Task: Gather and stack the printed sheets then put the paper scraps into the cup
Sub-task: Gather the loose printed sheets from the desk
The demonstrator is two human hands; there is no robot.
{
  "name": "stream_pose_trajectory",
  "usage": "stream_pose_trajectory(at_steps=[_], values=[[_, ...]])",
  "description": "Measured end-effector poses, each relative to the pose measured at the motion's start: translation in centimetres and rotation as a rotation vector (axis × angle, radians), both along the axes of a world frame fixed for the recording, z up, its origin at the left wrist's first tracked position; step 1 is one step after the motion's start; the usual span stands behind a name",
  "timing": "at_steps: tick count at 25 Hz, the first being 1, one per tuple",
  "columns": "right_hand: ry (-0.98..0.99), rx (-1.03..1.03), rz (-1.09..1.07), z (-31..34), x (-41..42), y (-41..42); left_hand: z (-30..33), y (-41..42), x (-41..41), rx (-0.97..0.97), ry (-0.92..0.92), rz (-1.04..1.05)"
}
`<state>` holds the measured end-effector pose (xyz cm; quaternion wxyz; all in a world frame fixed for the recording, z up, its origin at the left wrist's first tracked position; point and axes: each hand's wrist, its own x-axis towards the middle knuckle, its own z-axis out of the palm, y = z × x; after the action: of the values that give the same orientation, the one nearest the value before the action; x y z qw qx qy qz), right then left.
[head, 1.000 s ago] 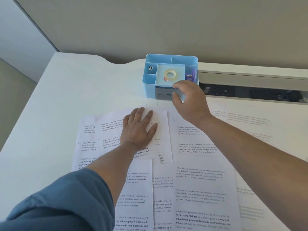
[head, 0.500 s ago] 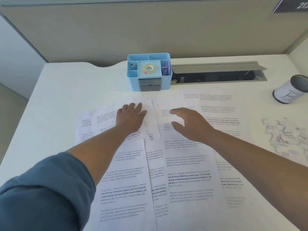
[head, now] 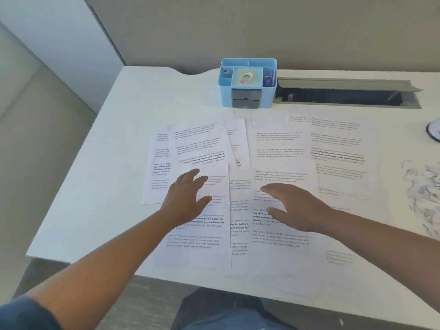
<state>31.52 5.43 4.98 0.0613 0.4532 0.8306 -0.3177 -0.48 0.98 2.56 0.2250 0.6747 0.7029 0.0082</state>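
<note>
A white desk (head: pixel 100 191) is covered centrally by overlapping printed sheets (head: pixel 281 144). Paper scraps (head: pixel 421 186) are heaped at three o'clock. Both the left hand (head: pixel 185 198) and the right hand (head: pixel 295 206) are spread flat on sheets, fingers wide, nothing gripped. A blue organizer (head: pixel 247 83) sits at twelve o'clock.

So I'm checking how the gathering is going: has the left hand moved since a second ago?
Yes. The left hand has drawn back toward the person, farther from the blue organizer, and now lies on a nearer sheet.
</note>
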Motion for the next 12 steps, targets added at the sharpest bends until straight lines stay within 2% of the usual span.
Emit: stream_pose_trajectory(at_steps=[6,12], values=[[0.15,-0.114,-0.18,-2.4,-5.8,-2.9,-1.2,-4.4,-1.5,-0.034,-0.213,0.355],[0.378,-0.271,-0.646,-3.7,-11.3,-3.7,-2.7,-6.8,-3.5,-0.063,-0.359,0.522]])
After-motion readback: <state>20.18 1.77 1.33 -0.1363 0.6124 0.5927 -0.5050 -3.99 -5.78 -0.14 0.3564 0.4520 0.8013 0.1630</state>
